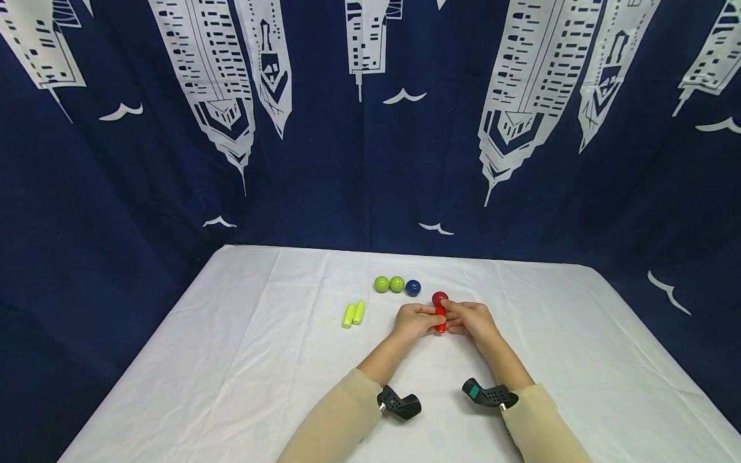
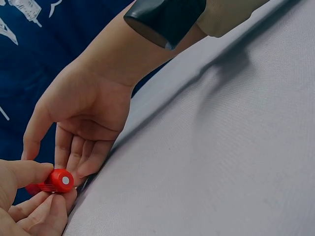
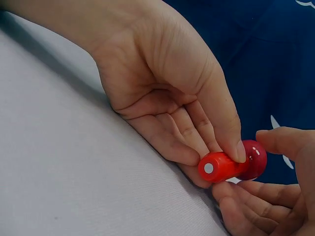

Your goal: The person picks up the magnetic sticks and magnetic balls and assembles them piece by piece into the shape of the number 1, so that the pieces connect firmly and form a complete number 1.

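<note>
My left hand [image 1: 412,319] pinches a short red rod [image 3: 220,167] between thumb and fingers. A small pale disc shows on its near end. At the far end of the rod is a dark red ball [image 1: 439,298], in line with it and up against it. My right hand [image 1: 473,319] comes in from the right, its thumb at the ball's edge and its fingers under the ball and rod. In the left wrist view, the left thumb hides much of the rod [image 2: 60,181] and most of the ball.
Two green balls [image 1: 389,284] and a dark blue ball [image 1: 413,287] lie in a row farther back. Two yellow-green rods [image 1: 354,314] lie side by side to the left. A white cloth covers the table [image 1: 278,360]; a navy patterned curtain [image 1: 370,161] hangs behind.
</note>
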Demonstrator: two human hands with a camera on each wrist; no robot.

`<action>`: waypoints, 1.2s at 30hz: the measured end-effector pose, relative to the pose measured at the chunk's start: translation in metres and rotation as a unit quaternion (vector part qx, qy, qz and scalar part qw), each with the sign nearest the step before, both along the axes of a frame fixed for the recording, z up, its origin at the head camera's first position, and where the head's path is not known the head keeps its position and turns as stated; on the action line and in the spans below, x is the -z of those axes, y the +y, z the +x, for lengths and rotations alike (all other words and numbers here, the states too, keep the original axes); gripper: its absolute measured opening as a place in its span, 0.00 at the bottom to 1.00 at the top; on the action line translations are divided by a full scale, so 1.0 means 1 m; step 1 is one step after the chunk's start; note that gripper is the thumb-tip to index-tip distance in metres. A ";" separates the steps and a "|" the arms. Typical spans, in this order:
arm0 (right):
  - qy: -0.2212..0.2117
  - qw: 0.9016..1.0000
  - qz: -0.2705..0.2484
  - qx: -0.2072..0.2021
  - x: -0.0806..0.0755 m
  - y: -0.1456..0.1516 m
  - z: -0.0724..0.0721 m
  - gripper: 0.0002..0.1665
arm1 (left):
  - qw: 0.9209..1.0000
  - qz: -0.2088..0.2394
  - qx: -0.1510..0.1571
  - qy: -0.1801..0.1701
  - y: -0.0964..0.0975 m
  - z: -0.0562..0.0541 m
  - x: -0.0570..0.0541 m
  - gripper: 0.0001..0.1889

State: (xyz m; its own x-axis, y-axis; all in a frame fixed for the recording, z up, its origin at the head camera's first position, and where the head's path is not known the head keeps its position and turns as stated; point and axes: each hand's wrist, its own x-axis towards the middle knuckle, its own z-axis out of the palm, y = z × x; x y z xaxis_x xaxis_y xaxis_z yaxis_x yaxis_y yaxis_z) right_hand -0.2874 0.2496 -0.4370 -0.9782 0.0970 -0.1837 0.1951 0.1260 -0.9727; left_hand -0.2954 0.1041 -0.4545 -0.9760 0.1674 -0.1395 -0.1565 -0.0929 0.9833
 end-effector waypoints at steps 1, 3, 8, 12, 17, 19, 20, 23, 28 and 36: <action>-0.002 1.000 0.006 -0.003 0.000 0.000 0.001 0.29 | 1.000 0.001 -0.001 -0.001 0.000 0.000 0.000 0.09; -0.005 1.000 0.014 -0.009 -0.001 0.000 0.003 0.28 | 1.000 0.002 0.000 0.002 0.001 0.000 0.001 0.09; -0.007 1.000 0.017 -0.013 0.000 -0.001 0.006 0.23 | 1.000 -0.012 -0.008 0.004 0.002 -0.001 0.002 0.09; -0.009 1.000 0.012 -0.017 0.000 -0.003 0.007 0.21 | 1.000 -0.021 -0.017 0.000 0.001 -0.001 0.001 0.09; -0.018 0.999 0.030 -0.010 -0.001 -0.006 0.007 0.20 | 1.000 -0.015 -0.016 0.003 0.001 -0.002 0.002 0.09; -0.025 0.999 0.041 -0.005 -0.002 -0.007 0.007 0.21 | 1.000 -0.012 -0.015 0.005 0.001 -0.002 0.002 0.09; -0.028 0.999 0.046 -0.003 -0.002 -0.008 0.006 0.21 | 1.000 -0.010 -0.014 0.005 0.001 -0.002 0.002 0.09; -0.034 0.998 0.055 0.003 -0.002 -0.009 0.005 0.22 | 1.000 -0.017 -0.014 0.006 0.000 -0.002 0.001 0.09; -0.026 0.998 0.062 0.006 0.000 -0.009 0.003 0.20 | 1.000 0.000 0.004 0.000 -0.001 -0.002 0.001 0.10; -0.015 0.998 0.061 0.019 0.000 -0.008 0.000 0.20 | 0.999 0.042 0.034 -0.001 -0.011 -0.002 -0.002 0.12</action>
State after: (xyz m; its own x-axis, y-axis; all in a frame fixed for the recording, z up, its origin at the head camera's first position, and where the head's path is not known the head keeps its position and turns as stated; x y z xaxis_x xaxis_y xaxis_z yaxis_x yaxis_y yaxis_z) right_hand -0.2872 0.2420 -0.4370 -0.9679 0.1566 -0.1968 0.2300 0.2345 -0.9445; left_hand -0.2974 0.0932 -0.4529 -0.9617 0.2439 -0.1251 -0.1681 -0.1642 0.9720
